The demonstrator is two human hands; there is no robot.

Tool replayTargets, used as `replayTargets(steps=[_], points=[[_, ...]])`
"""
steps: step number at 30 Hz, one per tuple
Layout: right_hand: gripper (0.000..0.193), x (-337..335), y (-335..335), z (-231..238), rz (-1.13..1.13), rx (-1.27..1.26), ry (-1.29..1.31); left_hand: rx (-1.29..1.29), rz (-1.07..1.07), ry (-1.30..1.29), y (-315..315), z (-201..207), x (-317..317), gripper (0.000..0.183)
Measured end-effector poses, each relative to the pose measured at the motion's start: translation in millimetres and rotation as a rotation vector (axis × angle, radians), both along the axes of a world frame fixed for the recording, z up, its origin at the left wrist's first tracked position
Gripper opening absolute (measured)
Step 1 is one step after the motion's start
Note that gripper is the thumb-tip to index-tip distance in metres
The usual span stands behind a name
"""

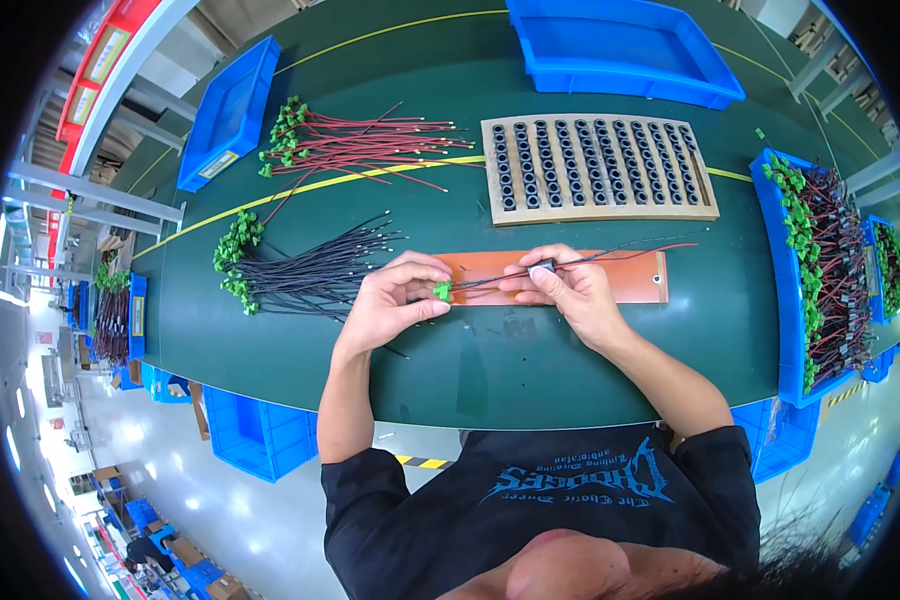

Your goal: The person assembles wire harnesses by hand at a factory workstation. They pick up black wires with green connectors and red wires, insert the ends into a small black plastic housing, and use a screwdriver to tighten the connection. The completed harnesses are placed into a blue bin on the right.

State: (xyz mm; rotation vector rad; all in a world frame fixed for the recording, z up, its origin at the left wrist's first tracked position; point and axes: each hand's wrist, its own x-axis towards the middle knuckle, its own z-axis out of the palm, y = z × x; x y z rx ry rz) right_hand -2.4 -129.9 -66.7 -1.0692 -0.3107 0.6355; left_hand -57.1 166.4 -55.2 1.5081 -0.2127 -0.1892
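My left hand (pixel 390 298) pinches a green connector (pixel 442 291) between thumb and fingers. From it a black and a red wire (pixel 660 248) run to the right. My right hand (pixel 582 292) grips a short black cylinder (pixel 543 265), and the wires appear to pass through it. The wire ends stick out past my right hand. Both hands are above an orange-brown board (pixel 642 278) on the green table (pixel 510 370). Left of my left hand lies a pile of black wires (pixel 315 272) with green connectors (pixel 238 250).
Red wires (pixel 370 145) with green connectors lie farther back. A wooden tray (pixel 610 214) holds rows of black cylinders. Blue trays stand at the back (pixel 630 85) and far left (pixel 235 110). On the right, a blue bin (pixel 792 335) holds wired connectors.
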Motion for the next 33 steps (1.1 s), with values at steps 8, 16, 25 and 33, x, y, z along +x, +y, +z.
replayTargets(steps=[8,16,25,33], points=[[0.024,-5,3,-19,-0.093,-0.067,-0.086,0.099,0.228,-0.053,-11,-16,4,0.026],[0.026,-4,4,-20,-0.127,0.024,0.037,0.481,0.276,-0.221,-18,-13,8,0.024],[0.025,-4,5,-16,-0.133,0.012,0.012,0.543,0.281,-0.15,-22,-8,11,0.022],[0.024,-4,6,-16,-0.153,-0.008,0.018,0.659,0.304,-0.291,-25,-16,16,0.017]])
